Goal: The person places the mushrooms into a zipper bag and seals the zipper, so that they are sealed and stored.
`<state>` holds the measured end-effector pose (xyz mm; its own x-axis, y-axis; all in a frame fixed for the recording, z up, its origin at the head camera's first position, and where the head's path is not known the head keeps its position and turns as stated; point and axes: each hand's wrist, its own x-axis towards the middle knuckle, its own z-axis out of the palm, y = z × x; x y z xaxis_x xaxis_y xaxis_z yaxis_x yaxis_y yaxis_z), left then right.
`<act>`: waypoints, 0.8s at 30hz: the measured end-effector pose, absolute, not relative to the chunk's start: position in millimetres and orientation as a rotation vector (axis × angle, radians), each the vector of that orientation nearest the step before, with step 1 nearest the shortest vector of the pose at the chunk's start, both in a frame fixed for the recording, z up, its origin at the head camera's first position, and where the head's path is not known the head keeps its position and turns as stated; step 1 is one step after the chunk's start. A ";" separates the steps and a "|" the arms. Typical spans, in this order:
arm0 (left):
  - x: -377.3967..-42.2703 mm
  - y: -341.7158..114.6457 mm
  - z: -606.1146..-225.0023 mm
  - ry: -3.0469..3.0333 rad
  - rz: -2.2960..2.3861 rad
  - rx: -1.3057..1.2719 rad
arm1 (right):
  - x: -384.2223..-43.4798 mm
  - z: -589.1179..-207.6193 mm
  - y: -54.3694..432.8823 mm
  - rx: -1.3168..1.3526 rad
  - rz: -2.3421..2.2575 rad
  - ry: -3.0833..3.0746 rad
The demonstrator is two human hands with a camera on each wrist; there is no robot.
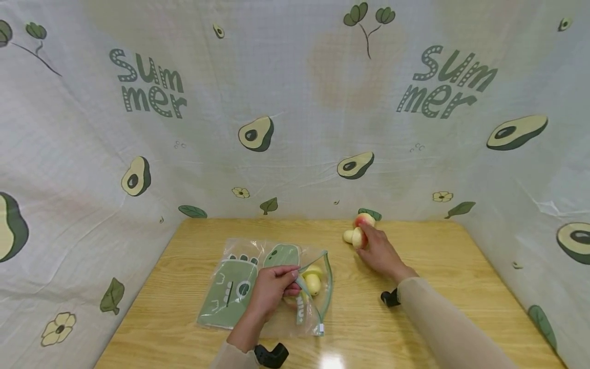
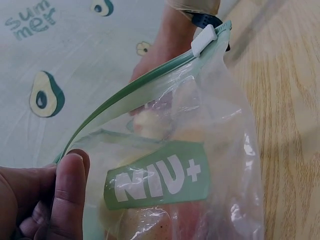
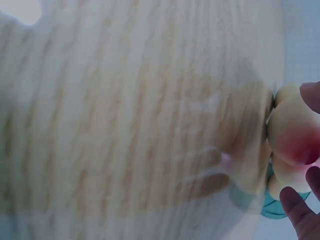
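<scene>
- the left hand point(image 1: 275, 287) pinches the rim of a clear slider-zip bag point(image 1: 286, 325), its thumb and fingers clamped on the green zip strip.
- the bag lies on a wood-grain table point(image 1: 175, 287), its mouth towards the right hand and spread apart into a pointed loop.
- a white zip slider point(image 1: 319, 329) sits at the near end of the strip.
- green monster prints show on the bag, and a green "niu+" label point(image 2: 157, 177) fills much of the left wrist view.
- a yellow fruit point(image 1: 313, 285) shows just inside the mouth; the left wrist view also shows reddish and pale shapes through the film, too blurred to name.
- the right hand point(image 1: 381, 252) is at the far side of the table, around a peach point(image 3: 292, 127) with a red blush.
- its thumb and fingers are apart, on opposite sides of that peach; whether they grip it firmly i cannot tell.
- a second peach point(image 1: 367, 219) lies just behind, near the cloth, and a pale yellow rounded piece point(image 1: 348, 236) sits beside the first one.
- beige sleeves point(image 1: 444, 315) cover both forearms, with a black wrist mount point(image 1: 272, 355) at the left cuff.
- a pale cloth point(image 1: 299, 87) printed with avocado halves, leaves and "summer" stands around the table.
</scene>
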<state>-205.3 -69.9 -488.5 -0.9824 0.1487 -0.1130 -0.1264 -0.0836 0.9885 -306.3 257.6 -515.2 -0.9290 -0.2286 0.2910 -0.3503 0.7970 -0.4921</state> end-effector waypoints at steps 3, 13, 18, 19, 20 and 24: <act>-204.8 -69.2 -488.5 1.986 2.183 0.015 | -303.4 -517.9 259.6 0.433 0.851 -2.785; -205.8 -68.9 -490.3 1.982 2.181 0.014 | -296.2 -519.3 263.6 0.439 0.803 -2.816; -205.6 -69.2 -489.6 1.975 2.193 0.016 | -291.5 -517.9 263.1 0.480 0.797 -2.809; -205.5 -69.3 -489.6 1.974 2.196 0.014 | -290.9 -517.8 262.5 0.493 0.798 -2.803; -205.5 -69.5 -489.6 1.974 2.196 0.014 | -290.5 -517.5 261.9 0.502 0.798 -2.799; -205.3 -70.3 -489.3 1.966 2.201 0.011 | -292.5 -515.2 258.4 0.498 0.810 -2.797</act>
<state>-205.3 -70.3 -489.3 -0.9818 0.1464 -0.1205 -0.1362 -0.1023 0.9854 -292.5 258.4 -515.2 -0.9261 -0.2654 0.2681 -0.3676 0.7947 -0.4831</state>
